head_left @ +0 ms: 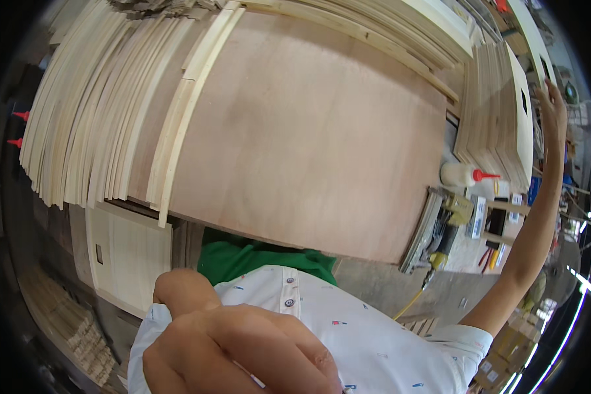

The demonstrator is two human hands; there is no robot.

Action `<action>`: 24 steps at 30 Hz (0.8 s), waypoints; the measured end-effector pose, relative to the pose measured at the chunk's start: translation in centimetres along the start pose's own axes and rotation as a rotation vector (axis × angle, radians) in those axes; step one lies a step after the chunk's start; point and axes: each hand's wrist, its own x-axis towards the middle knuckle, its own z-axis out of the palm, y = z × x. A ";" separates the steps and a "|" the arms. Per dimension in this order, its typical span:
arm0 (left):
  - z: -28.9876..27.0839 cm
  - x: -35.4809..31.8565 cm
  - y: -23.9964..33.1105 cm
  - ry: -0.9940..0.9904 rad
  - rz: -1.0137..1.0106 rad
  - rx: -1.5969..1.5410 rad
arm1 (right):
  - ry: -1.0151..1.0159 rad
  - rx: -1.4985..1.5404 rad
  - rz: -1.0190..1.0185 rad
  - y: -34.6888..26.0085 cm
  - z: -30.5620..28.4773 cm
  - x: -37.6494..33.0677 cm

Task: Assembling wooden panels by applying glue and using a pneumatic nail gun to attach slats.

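Note:
Close in front of me, my left hand point(236, 348) is raised with its fingers curled. Its fingertips run out of the picture at the bottom, so what they hold, if anything, is hidden. My right arm stretches far out to the right. At its end, my right hand point(553, 115) grips the near end of a pale wooden panel point(535, 39) with a dark slot cut in it. Beside that hand stands a stack of similar slotted wooden panels point(496, 111). Before me lies a large, flat plywood board point(315, 138).
Long wooden strips point(98, 105) are piled at the left, and more line the board's far edge. A nail gun point(450, 217) with a yellow hose and a white glue bottle with a red tip point(458, 175) lie at right. A slotted panel point(128, 253) stands below the left pile.

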 end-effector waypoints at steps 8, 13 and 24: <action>-6.2 0.6 -1.0 -0.366 0.287 -0.026 | -0.184 0.529 -0.418 -21.2 1.0 -13.6; -11.8 -0.5 1.0 -0.259 -0.088 0.759 | -0.390 0.577 -0.472 -24.5 8.0 -18.8; -21.3 -9.4 -0.4 0.244 -0.694 0.695 | -0.535 0.572 -0.371 -23.9 20.0 -16.3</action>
